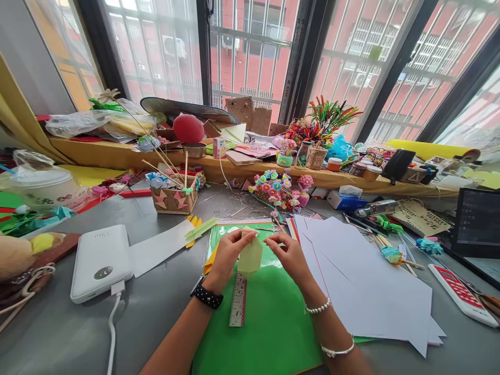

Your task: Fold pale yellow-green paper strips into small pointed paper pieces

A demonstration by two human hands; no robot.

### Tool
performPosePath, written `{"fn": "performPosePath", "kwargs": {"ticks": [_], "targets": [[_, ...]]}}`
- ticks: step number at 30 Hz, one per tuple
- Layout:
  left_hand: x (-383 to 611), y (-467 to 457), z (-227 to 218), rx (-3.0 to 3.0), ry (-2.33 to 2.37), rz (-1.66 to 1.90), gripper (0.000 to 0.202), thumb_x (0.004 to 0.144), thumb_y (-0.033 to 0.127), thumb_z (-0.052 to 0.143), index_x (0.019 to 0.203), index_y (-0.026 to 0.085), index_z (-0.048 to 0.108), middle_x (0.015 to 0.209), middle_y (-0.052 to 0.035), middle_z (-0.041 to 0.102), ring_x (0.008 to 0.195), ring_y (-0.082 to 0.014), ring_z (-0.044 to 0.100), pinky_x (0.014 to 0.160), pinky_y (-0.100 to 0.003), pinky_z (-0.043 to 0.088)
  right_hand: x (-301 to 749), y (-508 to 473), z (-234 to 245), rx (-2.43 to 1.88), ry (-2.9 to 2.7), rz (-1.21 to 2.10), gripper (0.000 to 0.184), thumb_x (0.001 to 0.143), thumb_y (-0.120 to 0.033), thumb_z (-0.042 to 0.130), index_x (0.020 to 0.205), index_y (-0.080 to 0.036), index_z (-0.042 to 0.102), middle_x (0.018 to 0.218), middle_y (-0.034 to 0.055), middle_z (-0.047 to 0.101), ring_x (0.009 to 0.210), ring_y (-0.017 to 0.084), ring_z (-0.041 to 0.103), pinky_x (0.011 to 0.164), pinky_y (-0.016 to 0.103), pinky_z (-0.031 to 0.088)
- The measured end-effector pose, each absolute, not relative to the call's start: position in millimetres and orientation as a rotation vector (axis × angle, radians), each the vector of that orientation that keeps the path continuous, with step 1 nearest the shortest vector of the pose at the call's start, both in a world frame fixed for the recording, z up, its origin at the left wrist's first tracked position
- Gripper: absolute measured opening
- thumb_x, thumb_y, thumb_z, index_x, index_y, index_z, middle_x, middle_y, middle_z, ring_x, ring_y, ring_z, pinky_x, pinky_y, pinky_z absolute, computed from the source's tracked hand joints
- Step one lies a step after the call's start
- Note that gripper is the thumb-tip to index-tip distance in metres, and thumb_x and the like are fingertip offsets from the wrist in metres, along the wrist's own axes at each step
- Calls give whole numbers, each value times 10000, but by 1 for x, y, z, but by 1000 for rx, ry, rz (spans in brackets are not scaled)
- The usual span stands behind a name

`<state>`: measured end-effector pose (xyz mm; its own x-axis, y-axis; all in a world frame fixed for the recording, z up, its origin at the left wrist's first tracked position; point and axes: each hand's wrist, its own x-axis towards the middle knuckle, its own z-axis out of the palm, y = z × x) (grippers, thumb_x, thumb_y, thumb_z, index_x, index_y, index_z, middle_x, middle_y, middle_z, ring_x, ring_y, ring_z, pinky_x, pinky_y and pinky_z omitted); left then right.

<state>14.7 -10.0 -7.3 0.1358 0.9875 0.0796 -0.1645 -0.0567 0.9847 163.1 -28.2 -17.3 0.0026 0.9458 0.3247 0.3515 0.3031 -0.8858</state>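
Left hand point(228, 252) pinching pale yellow paper point(250, 258) at its upper edge, over green sheet point(269, 323) on grey bench point(164, 307). Right hand point(288, 254) just beside the paper, fingertips drawn close; too small to tell whether they grip anything. Ruler point(238, 302) flat on green sheet.

The left wrist point(213, 283) wears a watch point(196, 286) on a black strap point(208, 296) with small white dots. The right arm point(332, 328) wears 2 silvery pieces: 1 bracelet point(318, 309) of round beads and, nearer the elbow, 1 slim bangle point(335, 354).
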Motion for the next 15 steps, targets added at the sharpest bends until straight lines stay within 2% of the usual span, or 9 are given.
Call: {"fn": "performPosePath", "kwargs": {"ticks": [4,9,15], "targets": [[17,-13,-6,1215,936,1195,210,612,324,616,663,121,605,634,3,561,581,-92,471,517,-178,348,158,-32,-15,-1157,-1624,758,145,718,-269,513,705,-155,602,732,41,573,692,148,536,552,236,438],[16,-12,-5,1287,898,1093,225,608,320,619,741,139,624,671,-7,580,605,-107,487,526,-187,358,155,-34,-14,-1143,-1655,732,121,723,-229,503,698,-154,594,718,36,558,686,145,528,556,239,435],[15,-9,-7,1261,940,1147,227,602,337,619,676,123,637,676,-29,591,607,-118,494,519,-195,361,158,-31,-14,-1159,-1629,805,140,710,-205,497,753,-163,624,750,42,571,693,148,540,543,234,440]]}}
